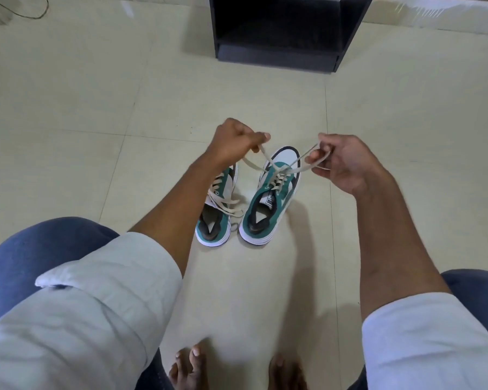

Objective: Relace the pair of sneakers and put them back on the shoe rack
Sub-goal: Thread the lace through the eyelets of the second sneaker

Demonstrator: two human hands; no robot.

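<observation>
While both hands pull the lace ends apart, the pair of sneakers stands side by side on the floor (96, 108).

Landmark: the right sneaker (273, 198), teal and white with a dark toe trim, a white sole and cream lace (279, 175) threaded through its eyelets. Just beside it, on its left, stands the left sneaker (217, 215), same colours, lace lying loose across its tongue. Above the right sneaker's toe, the left hand (234, 142) is closed on one lace end; the right hand (341, 161) pinches the other end, fingers curled. Beyond the right sneaker's toe, well apart, stands the black shoe rack (279, 56).
</observation>
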